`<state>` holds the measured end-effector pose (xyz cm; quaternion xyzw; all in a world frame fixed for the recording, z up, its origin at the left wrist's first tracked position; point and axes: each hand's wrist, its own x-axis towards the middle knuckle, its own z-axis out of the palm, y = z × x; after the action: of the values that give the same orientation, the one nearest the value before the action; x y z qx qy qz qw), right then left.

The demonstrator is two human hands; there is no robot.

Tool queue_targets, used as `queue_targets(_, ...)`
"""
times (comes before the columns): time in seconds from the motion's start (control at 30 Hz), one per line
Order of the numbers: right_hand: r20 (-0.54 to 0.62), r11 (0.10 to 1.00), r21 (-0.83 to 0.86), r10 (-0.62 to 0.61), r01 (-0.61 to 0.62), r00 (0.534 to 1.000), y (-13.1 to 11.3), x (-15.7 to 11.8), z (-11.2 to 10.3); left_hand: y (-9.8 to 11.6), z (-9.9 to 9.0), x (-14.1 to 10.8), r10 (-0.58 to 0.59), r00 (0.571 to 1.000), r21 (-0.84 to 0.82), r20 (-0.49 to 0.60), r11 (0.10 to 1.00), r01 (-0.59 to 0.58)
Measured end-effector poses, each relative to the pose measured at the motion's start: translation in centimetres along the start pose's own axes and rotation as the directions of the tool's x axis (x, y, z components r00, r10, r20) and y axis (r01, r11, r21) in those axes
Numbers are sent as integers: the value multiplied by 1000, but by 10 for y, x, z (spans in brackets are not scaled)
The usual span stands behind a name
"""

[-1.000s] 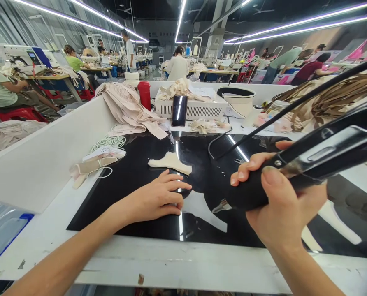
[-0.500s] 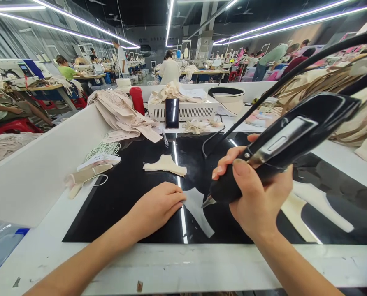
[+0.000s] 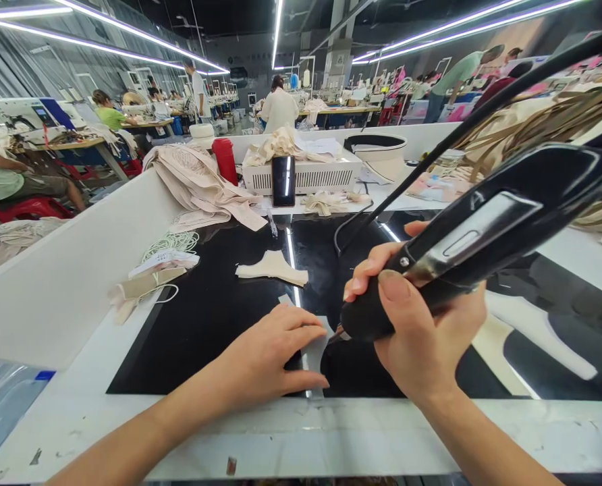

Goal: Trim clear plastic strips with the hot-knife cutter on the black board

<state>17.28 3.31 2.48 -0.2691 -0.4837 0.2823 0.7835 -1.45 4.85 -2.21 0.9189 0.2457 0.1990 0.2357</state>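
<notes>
A thin grey-white piece [image 3: 317, 351] lies on the glossy black sheet [image 3: 200, 337] near its front edge. My left hand [image 3: 275, 354] rests on this piece with thumb and fingers spread, covering part of it. Wrapped in my right hand [image 3: 417, 324] is a black handheld tool [image 3: 524, 202] with a metal plate and a thick cable. Its metal tip [image 3: 337, 333] is at the right edge of the grey-white piece. Farther back sits a stack of cream fabric pieces [image 3: 273, 268]. Right of my right hand lie a white piece [image 3: 544, 331] and a cream piece [image 3: 498, 351].
Beige fabric [image 3: 194, 185] is heaped at the back left, beside a red container [image 3: 225, 162]. A phone [image 3: 283, 181] leans against a vented white box [image 3: 326, 177]. Green cord [image 3: 172, 244] lies at the left. Other people sit or stand at tables beyond.
The grey-white piece has turned more upright in view. My left hand has moved right over it, its thumb and fingers now farther apart. The tool has shifted slightly, its tip still at the piece.
</notes>
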Motion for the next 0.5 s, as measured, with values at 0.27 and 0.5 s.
queue_targets(0.27, 30, 1000, 8, 12, -12, 999, 6, -5, 0, -3, -2, -1, -60, 992, -17, 111, 998, 62)
queue_targets(0.5, 54, 1000, -15, -3, 3, 999, 4, -6, -1, -2, -3, -2, -85, 986, -23, 141, 996, 89)
